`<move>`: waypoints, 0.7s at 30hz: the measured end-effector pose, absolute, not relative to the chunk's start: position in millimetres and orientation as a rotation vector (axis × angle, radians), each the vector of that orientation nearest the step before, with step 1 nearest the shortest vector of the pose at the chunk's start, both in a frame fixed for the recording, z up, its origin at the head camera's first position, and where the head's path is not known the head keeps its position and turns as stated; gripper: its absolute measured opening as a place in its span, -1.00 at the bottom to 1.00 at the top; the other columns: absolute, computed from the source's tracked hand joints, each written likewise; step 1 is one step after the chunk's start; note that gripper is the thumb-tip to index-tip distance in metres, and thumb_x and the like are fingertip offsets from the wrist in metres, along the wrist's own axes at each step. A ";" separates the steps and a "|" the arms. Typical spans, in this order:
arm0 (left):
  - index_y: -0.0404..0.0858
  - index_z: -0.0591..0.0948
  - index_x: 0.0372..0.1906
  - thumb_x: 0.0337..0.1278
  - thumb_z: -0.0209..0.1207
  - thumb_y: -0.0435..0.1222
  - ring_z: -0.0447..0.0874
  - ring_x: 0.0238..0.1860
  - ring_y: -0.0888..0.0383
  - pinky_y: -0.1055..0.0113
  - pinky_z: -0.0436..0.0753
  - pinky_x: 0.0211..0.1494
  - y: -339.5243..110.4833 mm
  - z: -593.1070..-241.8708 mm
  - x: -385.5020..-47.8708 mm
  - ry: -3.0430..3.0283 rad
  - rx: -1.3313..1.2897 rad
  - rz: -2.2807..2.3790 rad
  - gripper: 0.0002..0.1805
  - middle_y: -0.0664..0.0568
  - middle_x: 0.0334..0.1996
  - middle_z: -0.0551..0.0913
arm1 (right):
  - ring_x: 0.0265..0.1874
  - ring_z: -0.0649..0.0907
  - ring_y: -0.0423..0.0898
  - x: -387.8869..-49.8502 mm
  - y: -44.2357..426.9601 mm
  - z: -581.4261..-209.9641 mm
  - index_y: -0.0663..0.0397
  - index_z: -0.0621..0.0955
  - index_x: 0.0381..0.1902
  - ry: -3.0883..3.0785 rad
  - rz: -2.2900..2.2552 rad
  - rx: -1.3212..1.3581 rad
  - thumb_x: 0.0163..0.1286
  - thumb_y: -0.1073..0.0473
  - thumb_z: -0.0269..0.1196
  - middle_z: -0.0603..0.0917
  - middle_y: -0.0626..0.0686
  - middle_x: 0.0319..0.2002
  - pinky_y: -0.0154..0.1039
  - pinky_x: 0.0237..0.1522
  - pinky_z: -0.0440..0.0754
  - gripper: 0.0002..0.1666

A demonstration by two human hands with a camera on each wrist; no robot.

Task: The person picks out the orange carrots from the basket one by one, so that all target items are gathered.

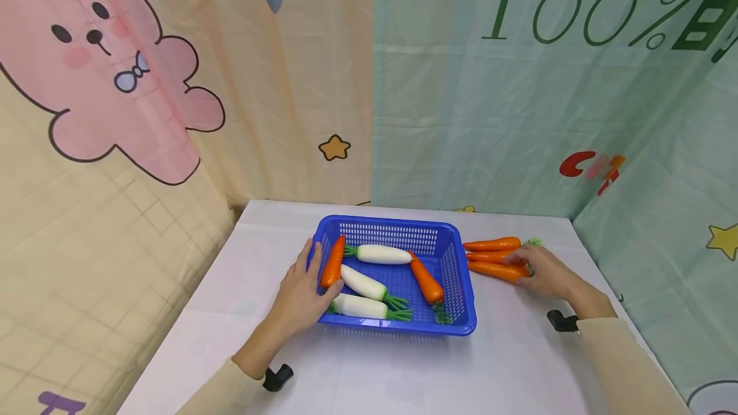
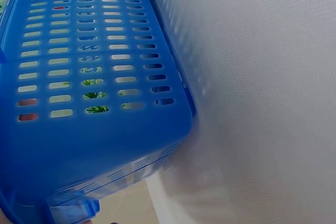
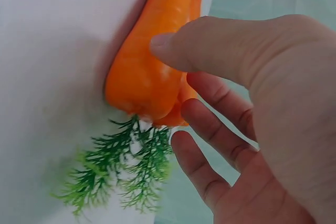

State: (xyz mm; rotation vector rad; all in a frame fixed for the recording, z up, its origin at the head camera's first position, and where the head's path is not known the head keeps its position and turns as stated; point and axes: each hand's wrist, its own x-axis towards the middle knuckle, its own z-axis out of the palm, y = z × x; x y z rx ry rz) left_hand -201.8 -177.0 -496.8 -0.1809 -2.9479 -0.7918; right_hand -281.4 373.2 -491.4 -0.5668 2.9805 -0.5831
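A blue plastic basket [image 1: 398, 328] stands on the table, holding white radishes [image 1: 383, 254] with green stems and two carrots [image 1: 333, 262]. My left hand [image 1: 301, 296] holds the basket's left rim, its thumb over the inner side; in the left wrist view the basket's slotted wall [image 2: 89, 129] hides most of that hand. To the right of the basket, three carrots [image 1: 491, 244] lie side by side. My right hand [image 1: 544, 271] is over their leafy ends. In the right wrist view, its thumb touches the nearest carrot [image 3: 152, 72] and the other fingers are spread loosely on the far side.
A white cloth covers the table [image 1: 398, 376]. Printed curtains [image 1: 461, 114] hang behind it and along both sides. Dark devices are strapped at both wrists, one [image 1: 278, 378] by the left sleeve.
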 end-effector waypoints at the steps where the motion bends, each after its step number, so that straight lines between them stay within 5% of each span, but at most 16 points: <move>1: -0.28 -0.02 0.94 0.68 0.26 0.22 0.21 0.84 -0.56 -0.59 0.22 0.85 -177.2 -496.9 -201.9 -2.948 -0.182 -0.791 0.15 -0.30 0.97 -0.17 | 0.13 0.69 0.20 -281.9 372.2 -490.2 0.14 0.84 0.22 2.980 -0.581 -0.565 0.41 0.36 0.62 0.79 0.18 0.14 0.45 0.35 0.77 -0.56; 8: -0.26 -0.02 0.95 0.68 0.26 0.23 0.23 0.83 -0.56 -0.60 0.25 0.84 -177.6 -497.2 -202.2 -2.952 -0.174 -0.788 0.15 -0.30 0.97 -0.16 | 0.26 0.70 0.36 -282.4 353.8 -473.1 0.16 0.82 0.34 2.978 -0.593 -0.536 0.48 0.30 0.59 0.73 0.36 0.30 0.50 0.36 0.78 -0.51; 14: -0.27 -0.03 0.95 0.68 0.26 0.23 0.23 0.83 -0.55 -0.58 0.25 0.84 -177.7 -496.7 -202.4 -2.952 -0.175 -0.785 0.15 -0.30 0.97 -0.17 | 0.20 0.74 0.29 -280.3 330.2 -457.3 0.15 0.80 0.39 2.985 -0.601 -0.620 0.58 0.23 0.52 0.75 0.34 0.26 0.38 0.28 0.85 -0.53; 21: -0.29 -0.01 0.94 0.66 0.28 0.21 0.23 0.83 -0.56 -0.59 0.27 0.83 -177.1 -495.5 -201.7 -2.951 -0.175 -0.786 0.16 -0.32 0.97 -0.14 | 0.36 0.69 0.37 -275.9 305.1 -443.8 0.09 0.78 0.42 3.004 -0.635 -0.702 0.65 0.27 0.45 0.73 0.31 0.34 0.47 0.43 0.76 -0.55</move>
